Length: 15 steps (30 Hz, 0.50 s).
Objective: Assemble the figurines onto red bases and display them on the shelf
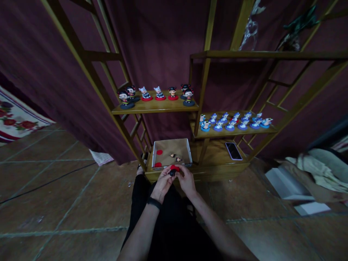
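Observation:
Just in front of the open box, my left hand (162, 183) and my right hand (187, 180) meet around a small figurine (172, 173). Its dark part faces me, and a red round piece, which looks like its base, shows above it. Fingers of both hands are closed on it and hide some of it. Beyond them, the shallow box (174, 143) holds two small dark-haired figurines (175, 157). Two red discs (159, 152) lie at the left of the box.
Black-haired and pale figurines on round bases line the upper shelf (154, 107). Several blue and purple figurines (231, 125) fill the shelf to the right. A phone (233, 150) lies below them. Cloth and a white box (288, 183) are on the floor at right; a cable (46, 184) runs at left.

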Motion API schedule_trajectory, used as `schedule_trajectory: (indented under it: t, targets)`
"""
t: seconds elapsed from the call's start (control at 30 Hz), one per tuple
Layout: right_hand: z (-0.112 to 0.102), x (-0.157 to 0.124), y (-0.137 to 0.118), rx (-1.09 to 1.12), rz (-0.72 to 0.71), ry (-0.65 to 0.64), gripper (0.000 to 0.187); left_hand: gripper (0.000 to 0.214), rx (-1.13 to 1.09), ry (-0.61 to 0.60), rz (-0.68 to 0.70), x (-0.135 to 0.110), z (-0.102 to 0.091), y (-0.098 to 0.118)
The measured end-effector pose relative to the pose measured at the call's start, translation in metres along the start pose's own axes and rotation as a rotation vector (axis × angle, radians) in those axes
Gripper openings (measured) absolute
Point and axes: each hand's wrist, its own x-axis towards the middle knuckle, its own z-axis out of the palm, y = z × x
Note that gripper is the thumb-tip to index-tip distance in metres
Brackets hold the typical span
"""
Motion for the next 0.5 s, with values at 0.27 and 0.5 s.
schedule_trajectory:
  t: [0.27,0.5]
  targets:
    - [-0.003,-0.008,-0.008,-0.09,-0.111,-0.008,0.032,0.034,-0.031,-0.028,0.048,-0.002,0.001,-0.001]
    - [0.011,0.01,0.022,0.173,0.179,0.075,0.028,0.026,-0.005,0.029,-0.049,0.012,-0.002,-0.008]
